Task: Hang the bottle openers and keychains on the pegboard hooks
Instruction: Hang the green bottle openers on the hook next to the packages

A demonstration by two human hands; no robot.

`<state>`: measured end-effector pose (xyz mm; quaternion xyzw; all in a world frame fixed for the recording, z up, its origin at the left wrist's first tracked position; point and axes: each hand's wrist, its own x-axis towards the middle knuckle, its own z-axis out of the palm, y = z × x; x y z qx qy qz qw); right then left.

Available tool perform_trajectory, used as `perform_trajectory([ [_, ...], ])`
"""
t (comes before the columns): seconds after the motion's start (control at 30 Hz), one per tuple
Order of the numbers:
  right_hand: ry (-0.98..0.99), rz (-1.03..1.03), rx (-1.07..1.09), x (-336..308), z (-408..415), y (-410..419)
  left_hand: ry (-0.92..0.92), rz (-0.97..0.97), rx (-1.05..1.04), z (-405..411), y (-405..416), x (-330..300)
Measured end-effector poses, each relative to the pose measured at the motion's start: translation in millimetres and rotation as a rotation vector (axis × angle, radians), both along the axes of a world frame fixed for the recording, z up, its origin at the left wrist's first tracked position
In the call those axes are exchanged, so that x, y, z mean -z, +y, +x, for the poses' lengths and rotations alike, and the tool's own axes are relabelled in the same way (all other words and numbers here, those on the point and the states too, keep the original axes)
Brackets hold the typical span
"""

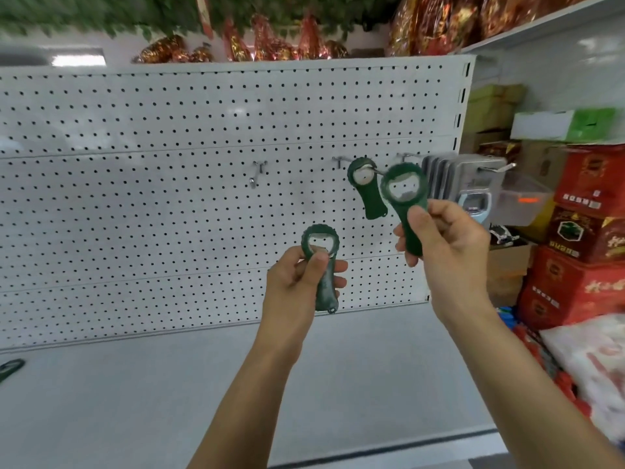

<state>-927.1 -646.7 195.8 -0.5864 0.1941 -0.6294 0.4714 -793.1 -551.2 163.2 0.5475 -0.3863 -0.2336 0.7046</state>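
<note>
One dark green bottle opener (367, 194) hangs on a hook of the white pegboard (135, 198). My right hand (446, 238) grips the handle of a second green bottle opener (404, 198), its ring end raised just right of the hanging one and near that hook's tip. My left hand (301, 275) holds a third green bottle opener (321, 262) upright, lower and to the left, in front of the board. An empty hook (257, 172) sticks out further left. Another dark green item (10, 367) lies on the shelf at the far left edge.
Grey carded packs (473, 181) hang on a long hook at the pegboard's right edge. The grey shelf (135, 401) runs below the board. Red cartons (588, 231) and bagged goods (592, 360) stack on the right. Red-gold wrapped goods and green foliage sit above.
</note>
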Motion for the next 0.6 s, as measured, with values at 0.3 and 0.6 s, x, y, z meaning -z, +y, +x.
perform_trajectory([
  [0.3, 0.087, -0.02, -0.116, -10.4, 0.8, -41.9, 0.018, -0.004, -0.098, -21.5, -24.2, -0.5],
  [0.6, 0.184, -0.002, -0.179, -9.2, 19.7, -71.4, -0.006, -0.009, -0.153, -21.0, -33.6, -3.9],
])
